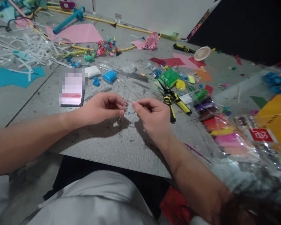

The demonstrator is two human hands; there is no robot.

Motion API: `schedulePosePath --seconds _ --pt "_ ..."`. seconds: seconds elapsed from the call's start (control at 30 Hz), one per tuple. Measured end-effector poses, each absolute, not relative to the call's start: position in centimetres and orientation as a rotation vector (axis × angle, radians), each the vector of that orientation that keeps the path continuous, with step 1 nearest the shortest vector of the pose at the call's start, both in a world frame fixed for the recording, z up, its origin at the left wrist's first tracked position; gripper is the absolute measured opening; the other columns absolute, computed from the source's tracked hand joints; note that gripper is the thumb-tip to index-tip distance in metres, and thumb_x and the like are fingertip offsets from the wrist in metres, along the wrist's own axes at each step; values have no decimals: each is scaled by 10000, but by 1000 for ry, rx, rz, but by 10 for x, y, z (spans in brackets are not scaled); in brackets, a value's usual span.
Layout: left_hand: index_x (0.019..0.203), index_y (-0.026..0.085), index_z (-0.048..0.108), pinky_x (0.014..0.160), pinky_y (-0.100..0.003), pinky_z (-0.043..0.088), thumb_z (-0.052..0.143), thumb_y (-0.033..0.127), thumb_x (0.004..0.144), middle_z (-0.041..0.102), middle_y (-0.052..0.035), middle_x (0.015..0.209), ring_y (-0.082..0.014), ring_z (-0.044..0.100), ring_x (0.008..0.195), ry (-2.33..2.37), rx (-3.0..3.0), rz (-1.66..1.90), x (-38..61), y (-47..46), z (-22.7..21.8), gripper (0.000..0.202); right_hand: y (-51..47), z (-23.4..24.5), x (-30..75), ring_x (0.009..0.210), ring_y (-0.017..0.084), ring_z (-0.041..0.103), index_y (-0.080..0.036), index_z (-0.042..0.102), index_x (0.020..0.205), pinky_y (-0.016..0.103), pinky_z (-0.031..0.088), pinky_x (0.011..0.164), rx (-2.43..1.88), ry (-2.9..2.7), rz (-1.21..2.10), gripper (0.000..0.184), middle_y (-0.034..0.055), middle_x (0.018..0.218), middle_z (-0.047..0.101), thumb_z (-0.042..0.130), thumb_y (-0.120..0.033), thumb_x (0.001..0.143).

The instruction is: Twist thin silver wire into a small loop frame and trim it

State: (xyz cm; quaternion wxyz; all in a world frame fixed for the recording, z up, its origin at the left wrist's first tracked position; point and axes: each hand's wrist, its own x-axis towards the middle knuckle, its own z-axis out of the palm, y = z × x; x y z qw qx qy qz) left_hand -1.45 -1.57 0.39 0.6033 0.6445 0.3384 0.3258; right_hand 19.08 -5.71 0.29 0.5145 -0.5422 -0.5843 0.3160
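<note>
Between my two hands is a small loop of thin wire (130, 112), held just above the grey table near its front edge. My left hand (105, 107) pinches its left side, where a loose wire end sticks out downward. With thumb and forefinger, my right hand (152, 112) pinches the right side of the loop. A tiny blue bit shows on the wire. Black-and-yellow pliers (172, 100) lie open just right of my right hand. A phone (72, 89) with a lit, blurred screen rests to the left of my left hand.
White paper strips (30, 43) heap at the back left. Blue clay (109, 76) and a green packet (170, 77) lie beyond my hands. Bags of coloured clay (227, 137) cover the right side. A pink stick (198, 153) lies near my right forearm.
</note>
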Motion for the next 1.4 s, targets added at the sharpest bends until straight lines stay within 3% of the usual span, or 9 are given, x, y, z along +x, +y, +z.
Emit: schedulePosePath --seconds 0.6,0.83,1.07,1.17,1.3,1.4 --pt "1018 146 740 748 -298 625 910 250 741 756 -46 867 -169 744 796 784 1481 750 -14 -13 1 341 -55 4 193 503 97 466 -208 741 718 264 349 502 -1222 -1356 856 151 -63 544 563 772 -335 792" --pt "1098 145 700 814 -338 637 914 238 719 752 -80 1028 -168 738 833 765 1451 785 -15 -11 -2 446 -55 7 194 506 99 465 -217 737 716 271 343 499 -1218 -1344 863 175 -63 546 550 787 -360 804" --pt "1239 185 630 800 -330 605 838 191 773 714 -45 960 -173 708 859 828 1470 876 -16 -7 -4 510 -54 7 196 512 97 474 -223 738 724 264 337 494 -1209 -1280 898 167 -58 577 558 798 -361 795" --pt "1224 209 633 855 -379 601 833 194 766 711 -71 1079 -216 705 956 1005 1498 939 -16 -4 -6 500 -53 6 196 494 90 446 -215 732 710 256 316 487 -1174 -1274 957 169 -65 541 529 797 -345 795" --pt "1143 228 712 1073 -494 535 829 241 775 683 -94 1332 -294 652 1207 1144 1548 959 -18 -2 -2 386 -51 1 196 469 80 417 -207 738 705 243 294 469 -1132 -1235 1058 186 -70 505 508 817 -351 792" --pt "1141 237 753 1071 -490 545 821 245 777 722 -92 1294 -293 660 1228 943 1517 924 -19 -5 1 371 -49 -5 196 455 72 411 -206 751 706 233 304 458 -1088 -1158 1174 180 -77 495 499 848 -343 773"
